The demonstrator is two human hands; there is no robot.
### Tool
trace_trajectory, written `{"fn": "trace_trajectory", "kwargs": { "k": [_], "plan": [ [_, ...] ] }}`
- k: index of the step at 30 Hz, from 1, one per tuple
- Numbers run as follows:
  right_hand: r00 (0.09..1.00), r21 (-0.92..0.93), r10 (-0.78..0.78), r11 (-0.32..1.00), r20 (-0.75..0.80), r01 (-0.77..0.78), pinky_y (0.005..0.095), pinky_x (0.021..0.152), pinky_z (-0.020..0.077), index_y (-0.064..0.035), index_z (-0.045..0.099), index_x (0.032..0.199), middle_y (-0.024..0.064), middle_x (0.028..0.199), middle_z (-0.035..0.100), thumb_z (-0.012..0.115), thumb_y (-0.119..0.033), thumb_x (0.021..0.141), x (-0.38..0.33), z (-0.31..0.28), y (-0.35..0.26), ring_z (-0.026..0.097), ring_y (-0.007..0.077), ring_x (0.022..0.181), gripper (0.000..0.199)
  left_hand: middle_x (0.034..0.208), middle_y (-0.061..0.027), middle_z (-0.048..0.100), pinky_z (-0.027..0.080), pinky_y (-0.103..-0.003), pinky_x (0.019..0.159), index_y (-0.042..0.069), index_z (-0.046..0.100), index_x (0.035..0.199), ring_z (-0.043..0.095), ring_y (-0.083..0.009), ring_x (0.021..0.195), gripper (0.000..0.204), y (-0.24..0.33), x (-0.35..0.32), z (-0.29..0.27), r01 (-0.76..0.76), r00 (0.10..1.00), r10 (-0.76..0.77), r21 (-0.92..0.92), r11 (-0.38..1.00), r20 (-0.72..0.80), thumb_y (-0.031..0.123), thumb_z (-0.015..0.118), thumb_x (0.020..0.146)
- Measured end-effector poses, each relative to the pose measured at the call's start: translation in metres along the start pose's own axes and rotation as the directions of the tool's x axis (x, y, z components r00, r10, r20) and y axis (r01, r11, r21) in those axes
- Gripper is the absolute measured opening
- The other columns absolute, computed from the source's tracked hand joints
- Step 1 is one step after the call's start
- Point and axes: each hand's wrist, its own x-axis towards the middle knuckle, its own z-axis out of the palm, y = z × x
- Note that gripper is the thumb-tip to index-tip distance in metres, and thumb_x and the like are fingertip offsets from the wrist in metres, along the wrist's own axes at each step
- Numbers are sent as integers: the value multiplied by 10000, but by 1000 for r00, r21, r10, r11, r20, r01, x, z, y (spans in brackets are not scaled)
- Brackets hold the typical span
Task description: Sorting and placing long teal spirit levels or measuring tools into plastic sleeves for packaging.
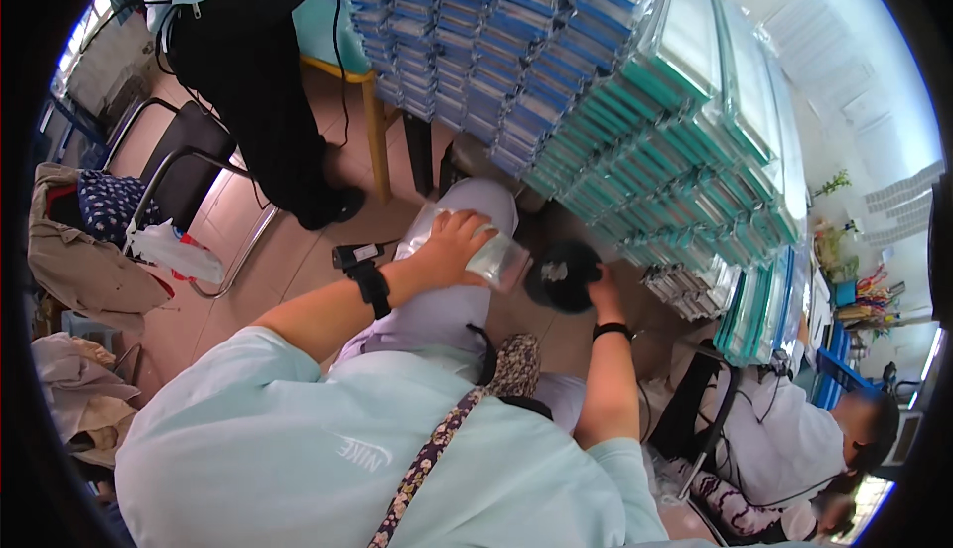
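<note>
My left hand (pixel 457 248) lies over a clear plastic packet (pixel 499 262) on my thigh, gripping it with the fingers spread across its top. What is inside the packet is hard to make out. To the right, my right hand (pixel 603 293) holds the edge of a dark round object (pixel 564 276) with a pale patch in its middle. Its exact kind does not show. The round object is beside the packet, with a small gap between them. In front of both hands rises a tall stack of plastic-wrapped flat packs (pixel 556 71) with blue and green edges.
A person in dark trousers (pixel 243 81) stands at the far left by a yellow-legged table (pixel 372 136). A metal-framed chair (pixel 189 156) with bags and clothing is at the left. Another person (pixel 784 429) sits at the lower right, near cables and a blue tray (pixel 844 374).
</note>
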Motion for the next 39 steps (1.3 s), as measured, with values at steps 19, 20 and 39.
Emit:
{"fn": "trace_trajectory", "kwargs": {
  "k": [19, 20, 39],
  "plan": [
    [942, 474, -336, 827, -13, 301, 342, 747, 478, 6, 661, 919, 150, 861, 648, 689, -244, 820, -116, -79, -214, 639, 262, 844, 270, 1357, -126, 374, 292, -591, 997, 103, 400, 1343, 330, -350, 1285, 897, 3, -3, -2, -36, 998, 39, 85, 996, -42, 538, 745, 638],
    [916, 464, -397, 803, -51, 374, 347, 764, 475, 11, 652, 960, 153, 916, 635, 692, -250, 821, -121, -71, -223, 628, 269, 884, 299, 1357, -126, 374, 292, -591, 997, 103, 400, 1343, 330, -350, 1285, 897, 4, -4, -2, -43, 998, 46, 85, 995, -34, 538, 745, 638],
    [838, 292, -481, 788, -258, 542, 424, 712, 430, -63, 612, 772, 49, 804, 592, 703, -143, 766, -146, -80, -244, 571, 294, 835, 121, 1410, -131, 347, 265, -541, 1041, 130, 339, 1416, 289, -352, 1329, 1003, -14, -6, -47, 5, 976, 16, -94, 996, 217, 417, 829, 589]
  ]
}}
